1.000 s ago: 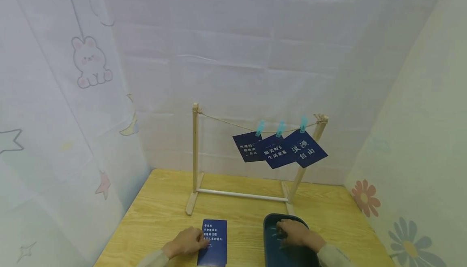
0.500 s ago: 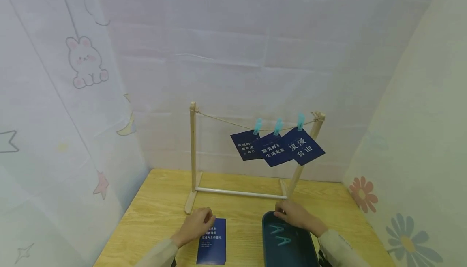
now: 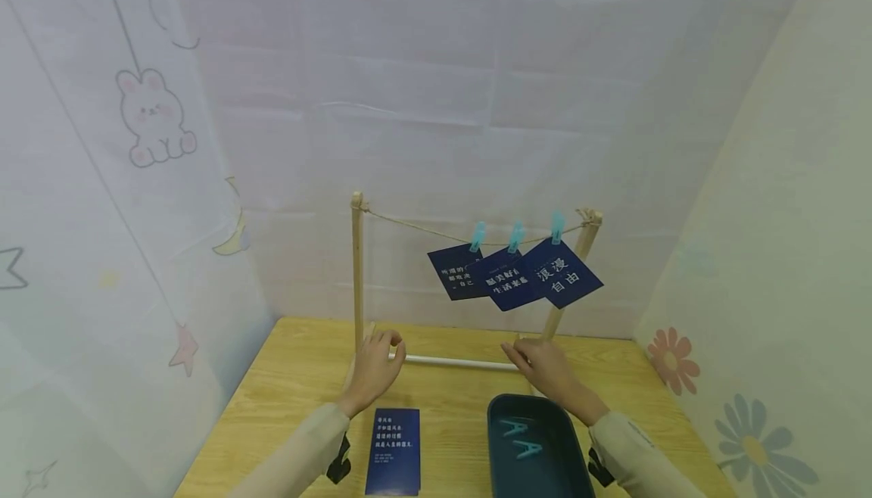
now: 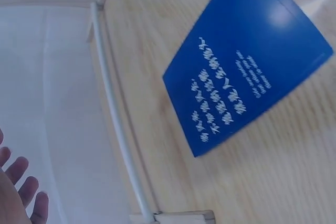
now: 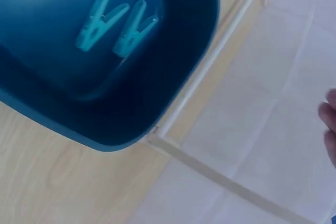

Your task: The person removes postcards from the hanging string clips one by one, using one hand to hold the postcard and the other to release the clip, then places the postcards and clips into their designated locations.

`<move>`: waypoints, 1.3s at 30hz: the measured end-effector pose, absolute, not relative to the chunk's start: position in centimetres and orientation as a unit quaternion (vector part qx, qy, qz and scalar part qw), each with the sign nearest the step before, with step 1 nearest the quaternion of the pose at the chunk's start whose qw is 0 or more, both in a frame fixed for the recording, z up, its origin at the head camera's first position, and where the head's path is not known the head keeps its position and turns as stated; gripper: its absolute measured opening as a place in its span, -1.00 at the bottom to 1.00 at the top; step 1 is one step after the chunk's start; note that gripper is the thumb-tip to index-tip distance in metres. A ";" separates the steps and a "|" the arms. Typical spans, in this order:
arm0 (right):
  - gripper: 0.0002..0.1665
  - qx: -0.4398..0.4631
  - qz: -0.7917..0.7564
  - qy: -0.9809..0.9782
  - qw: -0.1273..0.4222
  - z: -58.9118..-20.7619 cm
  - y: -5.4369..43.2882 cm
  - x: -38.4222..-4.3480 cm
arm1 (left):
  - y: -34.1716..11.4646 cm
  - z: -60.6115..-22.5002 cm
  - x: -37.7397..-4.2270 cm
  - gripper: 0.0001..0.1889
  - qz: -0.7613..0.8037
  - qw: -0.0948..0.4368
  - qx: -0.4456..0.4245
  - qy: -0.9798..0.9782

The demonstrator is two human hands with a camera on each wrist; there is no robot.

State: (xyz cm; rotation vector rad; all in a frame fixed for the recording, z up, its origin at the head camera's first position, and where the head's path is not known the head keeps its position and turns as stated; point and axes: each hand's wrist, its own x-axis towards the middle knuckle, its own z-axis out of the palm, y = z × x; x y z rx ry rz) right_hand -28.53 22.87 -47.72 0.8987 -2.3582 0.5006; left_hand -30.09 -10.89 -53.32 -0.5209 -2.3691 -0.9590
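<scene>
Both hands are raised over the table. My left hand point(image 3: 373, 368) hovers beside the left post of a wooden stand, its fingers loosely bent in the left wrist view with nothing between them. Below it, a dark blue card point(image 3: 393, 452) with white writing lies flat. My right hand point(image 3: 545, 365) hangs in front of the stand's right side, beyond the tray; no held thing shows, and only some fingers point(image 5: 328, 119) appear in the right wrist view. Inside the dark teal tray point(image 3: 493, 445) lie two light blue clothespins point(image 5: 96, 19).
A string point(image 3: 415, 225) spans the stand's posts point(image 3: 357, 278). Clothespins point(image 3: 557, 227) hold three blue cards point(image 3: 560, 274) on its right half, overlapping. A white bar point(image 3: 456, 363) joins the feet. White printed sheets point(image 3: 422, 104) surround the wooden table point(image 3: 286, 377).
My right hand has left the tray and moved up past its far rim. The left hand has lifted off the card on the table and moved forward to the stand.
</scene>
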 end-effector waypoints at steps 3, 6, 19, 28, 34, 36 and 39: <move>-0.44 0.347 0.183 -0.856 0.337 -46.9 22.4 -29.0 | -10.3 -52.6 -30.5 -0.87 -0.363 0.263 -0.183 -0.875; -0.45 0.352 0.174 -0.841 0.372 -45.6 21.6 -29.6 | -9.7 -51.9 -30.8 -0.83 -0.377 0.258 -0.179 -0.871; -0.62 0.397 0.171 -0.757 0.491 -36.8 17.7 -32.1 | -5.9 -49.0 -31.8 -0.77 -0.376 0.264 -0.201 -0.865; -0.50 0.360 0.231 -0.778 0.460 -32.3 15.4 -34.2 | -4.4 -48.3 -31.7 -0.86 -0.382 0.277 -0.207 -0.857; -0.32 0.337 0.288 -0.820 0.362 -32.2 14.2 -34.8 | -4.2 -47.8 -31.6 -0.88 -0.384 0.289 -0.199 -0.854; -0.30 0.318 0.298 -0.837 0.331 -32.6 14.0 -35.0 | -4.2 -47.7 -31.6 -0.87 -0.383 0.289 -0.199 -0.855; -0.30 0.286 0.299 -0.862 0.291 -33.2 13.8 -35.3 | -4.3 -47.7 -31.4 -0.85 -0.385 0.286 -0.196 -0.855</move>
